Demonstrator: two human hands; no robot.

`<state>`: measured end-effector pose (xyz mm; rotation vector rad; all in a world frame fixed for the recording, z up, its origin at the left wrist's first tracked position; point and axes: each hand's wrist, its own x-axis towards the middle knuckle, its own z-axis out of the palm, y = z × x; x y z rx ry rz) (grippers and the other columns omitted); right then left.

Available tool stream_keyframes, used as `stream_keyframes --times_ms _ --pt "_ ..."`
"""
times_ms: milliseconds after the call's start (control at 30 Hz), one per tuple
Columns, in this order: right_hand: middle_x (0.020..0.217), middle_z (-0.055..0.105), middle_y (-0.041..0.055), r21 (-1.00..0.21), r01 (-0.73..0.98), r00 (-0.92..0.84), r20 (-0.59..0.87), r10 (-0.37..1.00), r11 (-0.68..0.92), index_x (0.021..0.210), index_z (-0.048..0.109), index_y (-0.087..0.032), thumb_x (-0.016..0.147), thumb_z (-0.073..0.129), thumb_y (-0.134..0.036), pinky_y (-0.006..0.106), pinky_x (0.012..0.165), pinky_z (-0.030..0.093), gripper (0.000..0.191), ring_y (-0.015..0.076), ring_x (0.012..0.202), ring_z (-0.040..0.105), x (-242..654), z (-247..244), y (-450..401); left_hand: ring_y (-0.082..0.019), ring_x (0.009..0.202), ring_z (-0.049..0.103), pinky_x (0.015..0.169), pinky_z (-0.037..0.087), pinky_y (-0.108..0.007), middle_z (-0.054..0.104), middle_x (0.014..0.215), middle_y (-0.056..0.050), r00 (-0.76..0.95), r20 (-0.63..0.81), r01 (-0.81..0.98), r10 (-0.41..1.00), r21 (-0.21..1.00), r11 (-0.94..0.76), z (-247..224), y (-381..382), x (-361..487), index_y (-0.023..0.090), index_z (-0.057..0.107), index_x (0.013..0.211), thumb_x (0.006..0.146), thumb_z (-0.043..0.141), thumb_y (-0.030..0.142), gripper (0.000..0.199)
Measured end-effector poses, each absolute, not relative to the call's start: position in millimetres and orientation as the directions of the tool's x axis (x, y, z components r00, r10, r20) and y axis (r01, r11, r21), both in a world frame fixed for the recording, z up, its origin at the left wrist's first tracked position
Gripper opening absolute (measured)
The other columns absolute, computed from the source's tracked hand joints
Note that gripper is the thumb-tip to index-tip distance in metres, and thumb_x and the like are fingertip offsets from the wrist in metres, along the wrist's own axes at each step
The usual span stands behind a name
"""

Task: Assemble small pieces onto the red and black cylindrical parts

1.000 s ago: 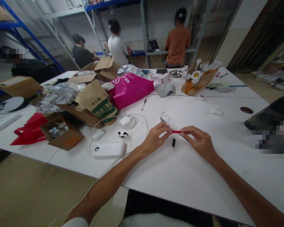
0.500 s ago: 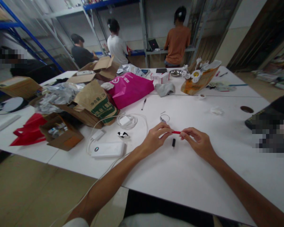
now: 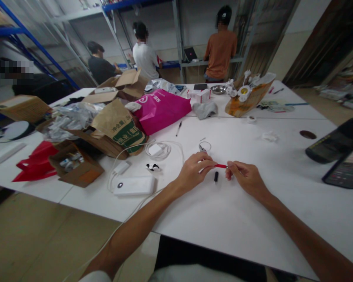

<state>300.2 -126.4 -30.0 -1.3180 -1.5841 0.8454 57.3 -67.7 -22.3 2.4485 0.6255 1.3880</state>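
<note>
A slim red rod (image 3: 221, 166) is held level just above the table, its exact kind too small to make out. My left hand (image 3: 196, 168) is closed in a pinch on its left end. At the other end, where a short dark tip shows, my right hand (image 3: 243, 176) is closed with thumb and fingertips together. Just below the rod, a small black cylinder (image 3: 216, 177) stands or lies on the white table (image 3: 206, 219); which of these I cannot tell. Beyond my left hand is a thin wire loop (image 3: 206, 146) with a small metal piece.
Left of my arm are a white power bank (image 3: 134, 186), coiled white cable (image 3: 167, 149) and a black-and-white clip (image 3: 153, 167). A pen (image 3: 179, 129) lies farther back, near a magenta bag (image 3: 163, 111). A phone (image 3: 345, 168) and black bottle (image 3: 337, 141) are at right. Several people are beyond.
My right hand has shifted slightly along the rod toward its right end, and more of the red length and a dark tip now show. My left hand stays nearly in place.
</note>
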Motion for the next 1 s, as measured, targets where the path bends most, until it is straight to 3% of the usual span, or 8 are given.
stream_keyframes --times_ms 100,267,400,533,733,1000 --pt "0.079 0.076 0.0035 -0.918 0.333 -0.039 0.216 0.976 0.217 0.086 0.075 -0.024 0.111 0.058 -0.061 0.034 0.072 0.058 0.048 0.0196 0.072 0.072 302 -32 -125 -0.021 0.101 0.076 0.089 0.064 -0.037 0.079 0.107 -0.01 0.45 0.745 0.256 0.493 0.421 -0.87 -22 -66 57 0.021 0.08 0.114 0.104 0.077 0.024 0.011" --pt "0.093 0.077 0.0028 -0.901 0.299 -0.017 0.324 0.946 0.314 0.112 0.071 -0.026 0.103 0.077 -0.05 0.036 0.079 0.061 0.027 0.021 0.078 0.076 301 -32 -125 -0.022 0.104 0.076 0.091 0.065 -0.04 0.08 0.109 -0.012 0.419 0.743 0.246 0.522 0.461 -0.853 -23 -64 57 0.02 0.08 0.116 0.104 0.076 0.026 0.014" --pt "0.088 0.074 0.0024 -0.866 0.349 -0.031 0.372 0.928 0.359 0.102 0.072 -0.026 0.104 0.076 -0.048 0.037 0.08 0.058 0.022 0.021 0.078 0.073 302 -28 -127 -0.023 0.105 0.077 0.092 0.066 -0.04 0.08 0.11 -0.012 0.418 0.736 0.241 0.533 0.476 -0.846 -23 -64 57 0.02 0.08 0.116 0.105 0.074 0.027 0.014" --pt "0.08 0.072 0.0026 -0.845 0.419 -0.044 0.345 0.938 0.331 0.087 0.07 -0.025 0.111 0.063 -0.051 0.036 0.079 0.056 0.036 0.0205 0.077 0.07 305 -28 -126 -0.022 0.105 0.076 0.092 0.065 -0.04 0.08 0.109 -0.012 0.426 0.739 0.232 0.523 0.469 -0.852 -23 -65 58 0.02 0.08 0.117 0.105 0.075 0.027 0.014" --pt "0.086 0.074 0.0025 -0.865 0.358 -0.03 0.367 0.93 0.353 0.105 0.074 -0.026 0.105 0.073 -0.051 0.037 0.078 0.06 0.025 0.0211 0.075 0.073 302 -27 -127 -0.022 0.103 0.077 0.092 0.065 -0.04 0.08 0.108 -0.012 0.411 0.726 0.227 0.551 0.504 -0.833 -21 -67 58 0.018 0.079 0.116 0.106 0.074 0.027 0.014" --pt "0.081 0.073 0.0041 -0.817 0.428 -0.087 0.39 0.917 0.388 0.092 0.074 -0.026 0.107 0.068 -0.051 0.039 0.077 0.059 0.03 0.0231 0.076 0.07 304 -23 -128 -0.022 0.103 0.076 0.092 0.064 -0.04 0.081 0.109 -0.012 0.451 0.714 0.25 0.536 0.476 -0.843 -22 -66 56 0.019 0.08 0.116 0.106 0.073 0.027 0.014"
